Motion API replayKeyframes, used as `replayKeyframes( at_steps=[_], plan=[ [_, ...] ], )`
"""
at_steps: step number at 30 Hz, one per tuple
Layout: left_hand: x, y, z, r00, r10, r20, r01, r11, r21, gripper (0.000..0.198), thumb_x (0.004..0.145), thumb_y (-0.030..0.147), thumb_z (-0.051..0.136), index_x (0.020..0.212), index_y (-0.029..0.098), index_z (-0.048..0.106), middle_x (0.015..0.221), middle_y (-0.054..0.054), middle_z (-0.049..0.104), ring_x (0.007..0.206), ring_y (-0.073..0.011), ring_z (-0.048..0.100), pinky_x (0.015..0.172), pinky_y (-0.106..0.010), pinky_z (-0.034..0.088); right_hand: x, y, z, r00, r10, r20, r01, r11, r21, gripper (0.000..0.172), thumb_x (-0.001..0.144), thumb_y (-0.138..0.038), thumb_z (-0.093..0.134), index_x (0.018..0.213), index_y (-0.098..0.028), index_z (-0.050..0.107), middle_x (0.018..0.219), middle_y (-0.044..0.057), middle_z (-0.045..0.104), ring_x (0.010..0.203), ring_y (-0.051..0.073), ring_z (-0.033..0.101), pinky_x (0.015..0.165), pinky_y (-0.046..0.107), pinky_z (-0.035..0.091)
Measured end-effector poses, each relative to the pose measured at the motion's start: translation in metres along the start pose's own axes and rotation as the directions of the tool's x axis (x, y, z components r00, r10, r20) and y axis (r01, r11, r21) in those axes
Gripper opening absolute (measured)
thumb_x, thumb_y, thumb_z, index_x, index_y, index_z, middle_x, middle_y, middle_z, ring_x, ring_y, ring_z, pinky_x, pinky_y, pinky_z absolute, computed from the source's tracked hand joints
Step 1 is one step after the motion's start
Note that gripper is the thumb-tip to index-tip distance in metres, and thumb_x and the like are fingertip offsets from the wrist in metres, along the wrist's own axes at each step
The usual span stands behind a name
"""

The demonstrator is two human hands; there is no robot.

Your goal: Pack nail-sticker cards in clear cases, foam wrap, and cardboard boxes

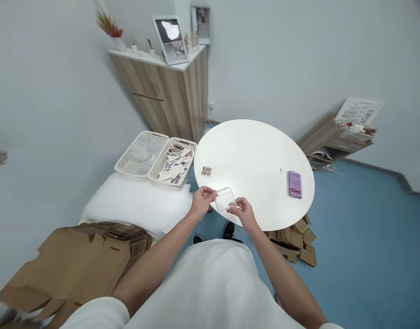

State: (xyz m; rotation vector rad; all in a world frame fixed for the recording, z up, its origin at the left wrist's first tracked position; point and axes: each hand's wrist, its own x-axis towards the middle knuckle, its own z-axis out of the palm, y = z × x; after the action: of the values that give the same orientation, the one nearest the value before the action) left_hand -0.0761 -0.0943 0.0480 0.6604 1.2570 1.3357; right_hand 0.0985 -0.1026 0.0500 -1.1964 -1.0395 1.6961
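Both of my hands hold a small clear plastic case point(225, 199) over the near edge of the round white table point(254, 146). The fingertips of my left hand point(203, 201) pinch its left side. At its lower right corner, the thumb and fingers of my right hand point(242, 212) grip it. The case looks see-through, and I cannot tell whether anything is inside. Just beyond my left hand lies a small card with rows of brown pieces point(206, 171), flat on the table.
A purple packet point(295, 184) lies at the table's right. To the left stand a basket of clear bags point(141, 153) and a basket of printed cards point(175, 164) on white sheeting point(137, 201). Flattened cardboard boxes point(76, 269) lie lower left, more cardboard point(295, 240) under the table.
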Motion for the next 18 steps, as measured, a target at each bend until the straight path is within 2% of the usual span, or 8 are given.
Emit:
replayKeyframes(
  at_steps=[4, 7, 10, 14, 18],
  plan=[
    [0.008, -0.011, 0.044, 0.999, -0.026, 0.023, 0.026, 1.0, -0.002, 0.03, 0.054, 0.03, 0.072, 0.071, 0.015, 0.052, 0.071, 0.001, 0.057, 0.062, -0.0086, 0.056, 0.065, -0.027, 0.048, -0.003, -0.006, -0.03, 0.996, -0.011, -0.093, 0.016, 0.998, 0.054, 0.034, 0.06, -0.036, 0.069, 0.08, -0.022, 0.045, 0.075, -0.003, 0.058, 0.068, 0.015, 0.062, 0.078, 0.039, 0.047],
    [0.009, -0.019, 0.069, 0.996, -0.071, 0.05, 0.07, 0.997, 0.026, 0.03, 0.055, 0.03, 0.071, 0.073, 0.015, 0.052, 0.07, 0.002, 0.056, 0.064, -0.0091, 0.056, 0.066, -0.027, 0.048, 0.002, -0.014, -0.052, 0.989, 0.009, -0.147, 0.005, 0.996, 0.094, 0.034, 0.061, -0.038, 0.068, 0.079, -0.022, 0.045, 0.074, -0.002, 0.058, 0.069, 0.015, 0.062, 0.077, 0.038, 0.048],
    [0.011, -0.026, 0.086, 0.99, -0.107, 0.094, 0.095, 0.988, 0.119, 0.031, 0.056, 0.031, 0.071, 0.077, 0.015, 0.055, 0.07, 0.0, 0.057, 0.065, -0.0098, 0.055, 0.066, -0.026, 0.046, 0.011, -0.022, -0.079, 0.981, 0.021, -0.192, -0.003, 0.996, 0.093, 0.033, 0.062, -0.039, 0.066, 0.083, -0.021, 0.048, 0.076, -0.002, 0.056, 0.065, 0.013, 0.061, 0.072, 0.035, 0.048],
    [0.015, -0.029, 0.105, 0.979, -0.142, 0.149, 0.108, 0.97, 0.216, 0.035, 0.061, 0.035, 0.068, 0.088, 0.015, 0.057, 0.079, -0.004, 0.06, 0.073, -0.0121, 0.056, 0.07, -0.026, 0.044, 0.023, -0.027, -0.114, 0.97, -0.018, -0.243, 0.019, 1.0, 0.002, 0.034, 0.064, -0.041, 0.062, 0.089, -0.02, 0.054, 0.076, 0.0, 0.055, 0.061, 0.012, 0.056, 0.066, 0.031, 0.047],
    [0.019, -0.035, 0.126, 0.949, -0.217, 0.228, 0.148, 0.947, 0.284, 0.042, 0.063, 0.035, 0.067, 0.099, 0.017, 0.054, 0.083, -0.004, 0.058, 0.073, -0.0122, 0.057, 0.067, -0.027, 0.044, 0.029, -0.028, -0.133, 0.97, -0.004, -0.242, -0.004, 1.0, -0.031, 0.036, 0.065, -0.041, 0.061, 0.094, -0.021, 0.054, 0.079, 0.0, 0.055, 0.063, 0.012, 0.057, 0.067, 0.031, 0.047]
  ],
)
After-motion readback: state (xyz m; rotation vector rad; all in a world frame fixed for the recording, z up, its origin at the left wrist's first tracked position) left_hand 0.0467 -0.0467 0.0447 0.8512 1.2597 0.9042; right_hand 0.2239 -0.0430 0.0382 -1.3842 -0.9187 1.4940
